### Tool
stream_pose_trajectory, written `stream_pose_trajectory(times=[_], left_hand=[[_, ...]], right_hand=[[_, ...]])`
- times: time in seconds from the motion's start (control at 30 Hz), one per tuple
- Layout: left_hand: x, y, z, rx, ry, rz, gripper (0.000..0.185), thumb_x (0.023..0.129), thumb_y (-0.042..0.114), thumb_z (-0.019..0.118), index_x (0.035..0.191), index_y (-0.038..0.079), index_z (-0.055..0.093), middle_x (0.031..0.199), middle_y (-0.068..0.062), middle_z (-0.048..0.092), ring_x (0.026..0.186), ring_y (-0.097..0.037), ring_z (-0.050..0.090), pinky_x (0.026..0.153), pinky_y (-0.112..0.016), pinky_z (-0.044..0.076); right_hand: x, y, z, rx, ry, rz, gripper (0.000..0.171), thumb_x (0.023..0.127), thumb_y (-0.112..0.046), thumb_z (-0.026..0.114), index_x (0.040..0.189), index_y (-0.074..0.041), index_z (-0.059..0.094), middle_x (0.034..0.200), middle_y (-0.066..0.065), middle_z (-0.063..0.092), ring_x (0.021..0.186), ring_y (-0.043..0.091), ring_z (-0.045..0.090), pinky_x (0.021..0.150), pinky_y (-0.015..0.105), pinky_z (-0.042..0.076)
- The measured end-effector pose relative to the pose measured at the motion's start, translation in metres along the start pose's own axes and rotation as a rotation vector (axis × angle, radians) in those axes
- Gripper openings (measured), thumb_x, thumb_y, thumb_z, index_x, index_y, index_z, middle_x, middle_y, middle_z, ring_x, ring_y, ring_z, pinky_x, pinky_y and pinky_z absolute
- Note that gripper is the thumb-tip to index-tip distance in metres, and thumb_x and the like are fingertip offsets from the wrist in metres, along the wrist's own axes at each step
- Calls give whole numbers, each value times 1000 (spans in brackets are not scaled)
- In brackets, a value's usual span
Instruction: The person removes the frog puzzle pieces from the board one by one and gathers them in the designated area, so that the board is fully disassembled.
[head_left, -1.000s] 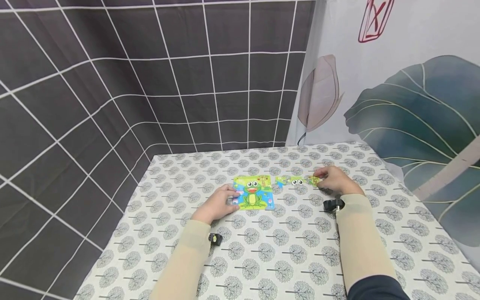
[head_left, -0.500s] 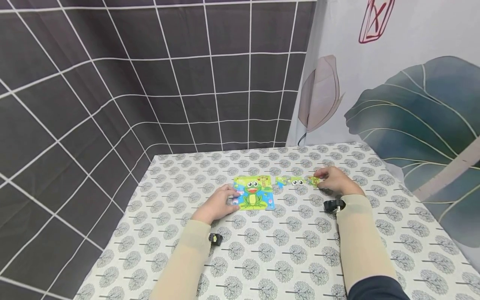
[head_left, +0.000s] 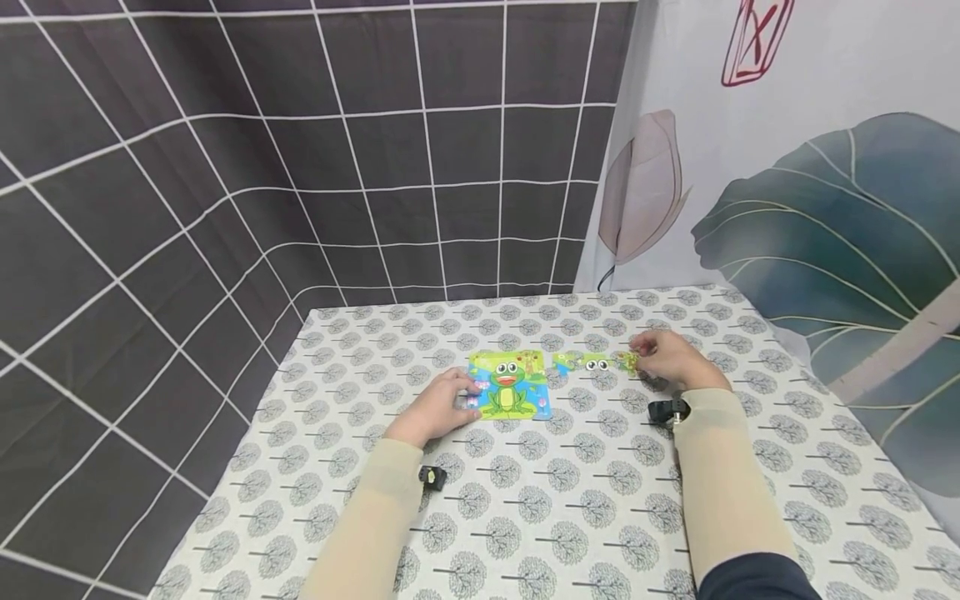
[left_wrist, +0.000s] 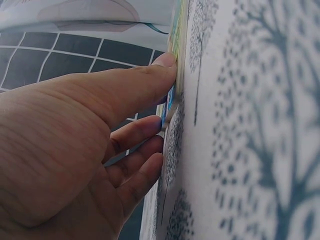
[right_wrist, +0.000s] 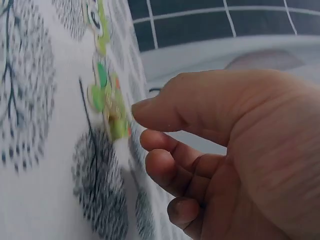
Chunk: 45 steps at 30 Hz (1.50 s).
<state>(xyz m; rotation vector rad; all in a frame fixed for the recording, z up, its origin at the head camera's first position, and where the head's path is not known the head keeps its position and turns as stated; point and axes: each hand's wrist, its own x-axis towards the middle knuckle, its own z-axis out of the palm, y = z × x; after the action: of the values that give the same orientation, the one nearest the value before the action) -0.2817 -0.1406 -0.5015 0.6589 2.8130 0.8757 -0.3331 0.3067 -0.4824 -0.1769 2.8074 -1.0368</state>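
Note:
A square frog jigsaw puzzle (head_left: 510, 385), its picture green, yellow and blue, lies flat on the table. At its left edge my left hand (head_left: 433, 407) rests thumb and fingertips against it; the left wrist view shows the thumb tip on the thin board (left_wrist: 177, 45). Three loose puzzle pieces lie in a row to its right: a blue-green one (head_left: 562, 364), one with the frog's eyes (head_left: 597, 364), and a yellow-green one (head_left: 630, 362). My right hand (head_left: 671, 360) is beside that last piece (right_wrist: 116, 110), fingers loosely bent, nothing between thumb and fingertips.
The tablecloth (head_left: 525, 508) has a grey tree print. Behind it hangs a dark curtain with white grid lines (head_left: 360, 158). A white curtain with large leaves (head_left: 832, 217) hangs at the right.
Almost nothing differs. The view shifts slightly, and both hands, the puzzle and the loose pieces stay in place.

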Motion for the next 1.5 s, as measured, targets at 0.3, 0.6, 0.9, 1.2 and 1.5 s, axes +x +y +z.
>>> stream_pose_trajectory(times=[0.3, 0.6, 0.9, 1.2, 1.5], left_hand=[[-1, 1, 0, -11, 4, -9, 31, 89, 23, 84, 117, 15, 74, 135, 1, 58, 136, -25, 51, 121, -45, 37], [-1, 1, 0, -4, 13, 1, 31, 89, 23, 85, 117, 15, 76, 142, -4, 57, 138, -28, 50, 122, -46, 35], [-1, 0, 0, -21, 15, -2, 30, 88, 24, 85, 116, 15, 76, 143, -5, 57, 139, -28, 50, 122, -47, 35], [-1, 1, -1, -27, 11, -11, 31, 88, 24, 86, 116, 16, 76, 138, -1, 57, 136, -27, 52, 121, -45, 38], [-1, 1, 0, -31, 12, 1, 31, 88, 24, 86, 116, 16, 76, 134, 0, 58, 132, -26, 53, 119, -45, 40]], right_hand=[[15, -36, 18, -39, 48, -158, 34, 94, -8, 69, 127, 2, 68, 109, 15, 65, 88, 27, 62, 69, 34, 55], [27, -80, 56, -7, -23, -236, 33, 95, -7, 71, 126, 2, 69, 100, 8, 65, 82, 22, 60, 66, 34, 56], [33, -112, 90, -15, -117, -305, 28, 93, -7, 73, 121, -1, 71, 97, 4, 67, 76, 16, 62, 67, 32, 58], [42, -138, 116, -55, -168, -341, 21, 92, -15, 80, 111, -8, 75, 93, -2, 68, 81, 15, 62, 78, 32, 58], [48, -151, 142, -97, -186, -370, 13, 91, -20, 83, 101, -15, 75, 92, -6, 69, 85, 11, 63, 84, 31, 57]])
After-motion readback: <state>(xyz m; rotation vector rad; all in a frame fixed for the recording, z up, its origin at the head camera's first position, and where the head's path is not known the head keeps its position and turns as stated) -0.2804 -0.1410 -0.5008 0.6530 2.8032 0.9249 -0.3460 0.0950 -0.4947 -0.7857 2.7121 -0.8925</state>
